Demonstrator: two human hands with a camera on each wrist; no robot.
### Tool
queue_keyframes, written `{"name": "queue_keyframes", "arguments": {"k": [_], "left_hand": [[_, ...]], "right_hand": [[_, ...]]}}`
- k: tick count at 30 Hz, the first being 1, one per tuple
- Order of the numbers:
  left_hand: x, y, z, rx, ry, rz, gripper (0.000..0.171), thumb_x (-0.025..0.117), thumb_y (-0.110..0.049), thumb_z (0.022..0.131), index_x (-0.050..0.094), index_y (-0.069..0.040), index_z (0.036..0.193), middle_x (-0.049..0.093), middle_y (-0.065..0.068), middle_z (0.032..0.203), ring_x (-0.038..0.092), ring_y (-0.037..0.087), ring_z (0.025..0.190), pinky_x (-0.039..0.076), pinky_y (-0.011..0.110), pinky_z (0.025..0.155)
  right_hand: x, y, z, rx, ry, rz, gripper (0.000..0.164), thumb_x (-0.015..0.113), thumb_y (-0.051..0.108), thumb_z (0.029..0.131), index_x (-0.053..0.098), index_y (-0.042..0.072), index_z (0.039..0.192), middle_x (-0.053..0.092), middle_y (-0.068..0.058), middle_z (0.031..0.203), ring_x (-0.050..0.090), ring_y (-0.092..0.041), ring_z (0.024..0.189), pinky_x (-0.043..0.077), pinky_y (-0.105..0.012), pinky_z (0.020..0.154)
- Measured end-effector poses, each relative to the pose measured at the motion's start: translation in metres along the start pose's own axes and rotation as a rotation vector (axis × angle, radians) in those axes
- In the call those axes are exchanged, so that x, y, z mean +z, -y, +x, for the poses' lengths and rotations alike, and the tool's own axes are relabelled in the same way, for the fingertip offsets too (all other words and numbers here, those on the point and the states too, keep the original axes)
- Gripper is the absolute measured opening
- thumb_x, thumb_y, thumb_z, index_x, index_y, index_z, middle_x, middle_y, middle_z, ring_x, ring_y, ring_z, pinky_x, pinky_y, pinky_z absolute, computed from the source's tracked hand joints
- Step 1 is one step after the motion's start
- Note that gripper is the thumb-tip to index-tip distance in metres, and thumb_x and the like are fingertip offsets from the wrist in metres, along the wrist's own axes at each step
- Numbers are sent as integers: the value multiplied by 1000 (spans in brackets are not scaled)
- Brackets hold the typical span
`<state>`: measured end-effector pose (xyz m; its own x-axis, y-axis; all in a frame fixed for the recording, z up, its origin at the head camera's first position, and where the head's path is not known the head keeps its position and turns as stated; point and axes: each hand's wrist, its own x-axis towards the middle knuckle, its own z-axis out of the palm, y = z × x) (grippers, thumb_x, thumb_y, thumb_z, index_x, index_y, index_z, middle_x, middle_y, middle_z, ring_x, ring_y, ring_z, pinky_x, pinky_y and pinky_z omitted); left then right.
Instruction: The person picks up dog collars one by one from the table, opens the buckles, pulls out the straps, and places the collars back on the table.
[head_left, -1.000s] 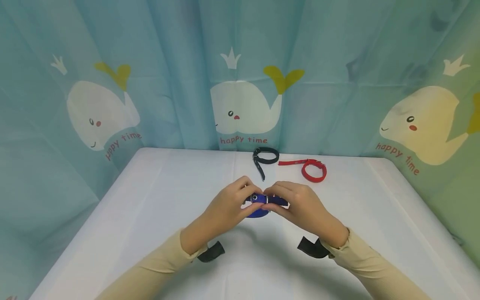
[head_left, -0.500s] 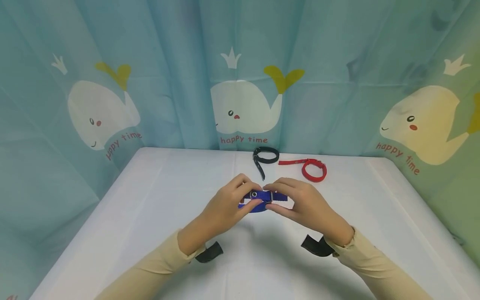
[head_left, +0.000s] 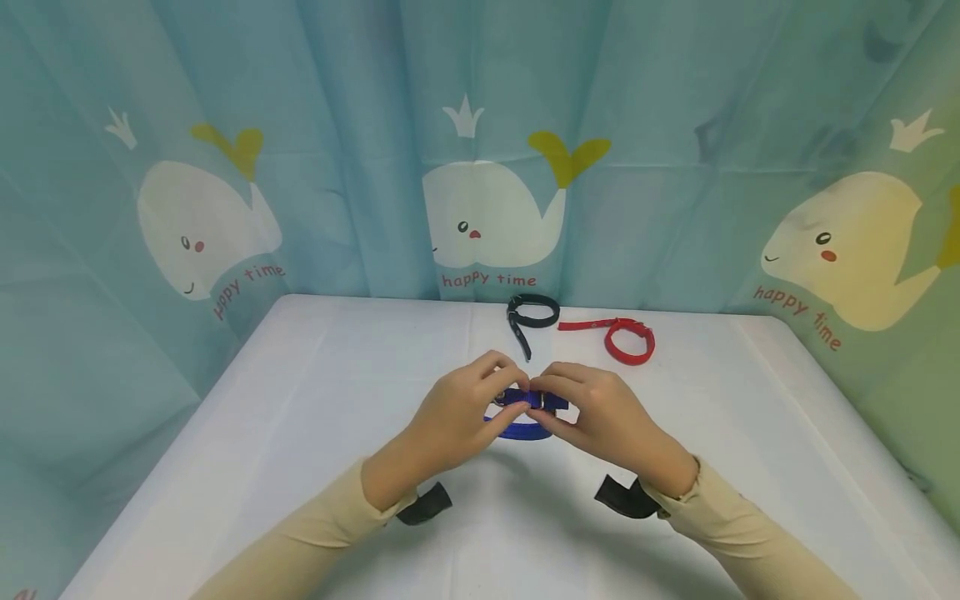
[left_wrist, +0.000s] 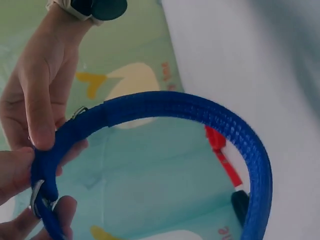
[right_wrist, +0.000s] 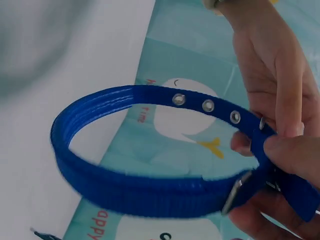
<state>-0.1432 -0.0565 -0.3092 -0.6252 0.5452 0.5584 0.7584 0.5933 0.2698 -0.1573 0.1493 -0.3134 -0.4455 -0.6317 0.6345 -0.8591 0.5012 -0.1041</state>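
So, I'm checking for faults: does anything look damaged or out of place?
Nothing stands out: the left hand and right hand hold the blue collar; the black collar and red collar lie on the table, no damage visible.

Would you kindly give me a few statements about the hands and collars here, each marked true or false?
1. The left hand and right hand both grip the blue collar. True.
2. The black collar is in the right hand. False: it lies on the white table.
3. Metal eyelets line part of the blue collar. True.
4. In the head view, the red collar is left of the black collar. False: it is to the right.
5. The blue collar rests on the table. False: it is held above it.
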Motion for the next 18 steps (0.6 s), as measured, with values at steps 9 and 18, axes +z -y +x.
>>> {"name": "queue_keyframes", "arguments": {"k": [9, 18], "left_hand": [[-4, 3, 1, 64, 6, 126, 24, 72, -25, 83, 64, -9, 98, 62, 0, 93, 62, 8, 75, 53, 19, 70], [-5, 6, -1, 66, 24, 149, 27, 71, -29, 82, 61, -10, 100, 63, 0, 96, 59, 8, 75, 51, 22, 69]], "right_hand": [[1, -1, -1, -20, -50, -10, 25, 72, 29, 83, 70, 5, 90, 68, -2, 81, 63, -9, 69, 55, -22, 64], [1, -1, 0, -24, -62, 23, 22, 73, 25, 81, 69, 5, 89, 67, 0, 79, 61, -8, 67, 54, -21, 64]]}}
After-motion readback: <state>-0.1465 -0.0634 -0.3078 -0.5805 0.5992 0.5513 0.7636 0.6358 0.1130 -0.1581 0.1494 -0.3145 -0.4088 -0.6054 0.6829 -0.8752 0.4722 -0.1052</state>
